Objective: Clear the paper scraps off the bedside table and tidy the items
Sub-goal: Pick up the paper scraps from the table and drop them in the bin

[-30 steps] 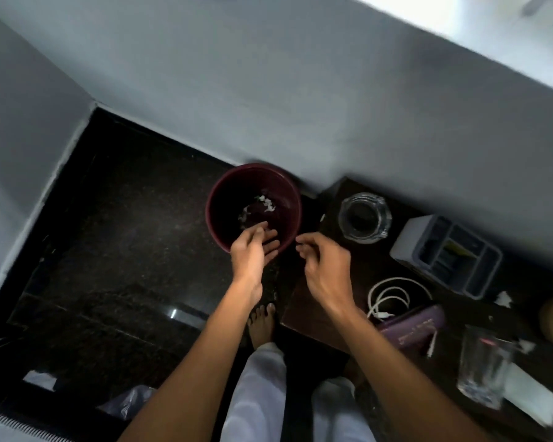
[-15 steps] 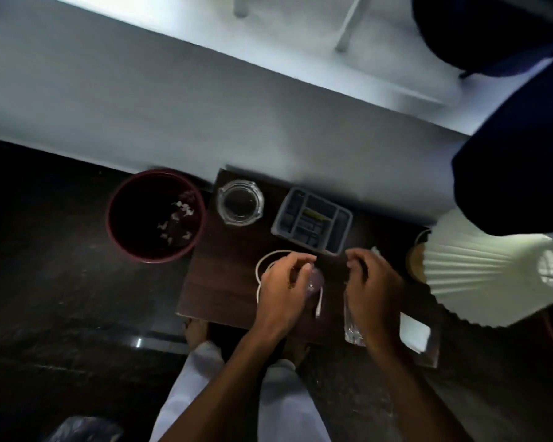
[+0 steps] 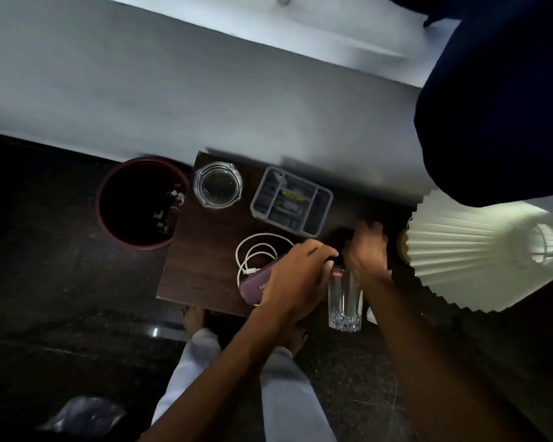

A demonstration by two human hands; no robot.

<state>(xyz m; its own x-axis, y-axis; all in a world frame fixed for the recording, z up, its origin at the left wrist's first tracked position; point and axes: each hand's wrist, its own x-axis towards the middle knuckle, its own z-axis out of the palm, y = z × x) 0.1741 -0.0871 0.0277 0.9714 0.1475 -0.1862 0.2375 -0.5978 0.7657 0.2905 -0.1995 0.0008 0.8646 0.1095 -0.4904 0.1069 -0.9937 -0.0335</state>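
White trouser legs (image 3: 284, 393) and a bare foot (image 3: 193, 315) stand at the near edge of the desk (image 3: 201, 250). Just beyond, an upright drinking glass (image 3: 344, 301) sits between the two forearms. The left hand (image 3: 296, 275) lies over a purple case (image 3: 254, 288), its fingers (image 3: 324, 252) curled down by the glass rim; whether they grip anything cannot be told. The right hand (image 3: 366, 250) reaches past the glass, fingers bent onto the dark desk top, and a pinch cannot be made out. A coiled white cable (image 3: 258, 247) lies touching the case. Farther back sit a grey organiser tray (image 3: 289, 202) and a glass ashtray (image 3: 217, 185). Left of the desk, on the floor, paper scraps (image 3: 173, 196) lie inside a red bin (image 3: 109, 224). A pleated lampshade (image 3: 476, 260) hangs over the right side.
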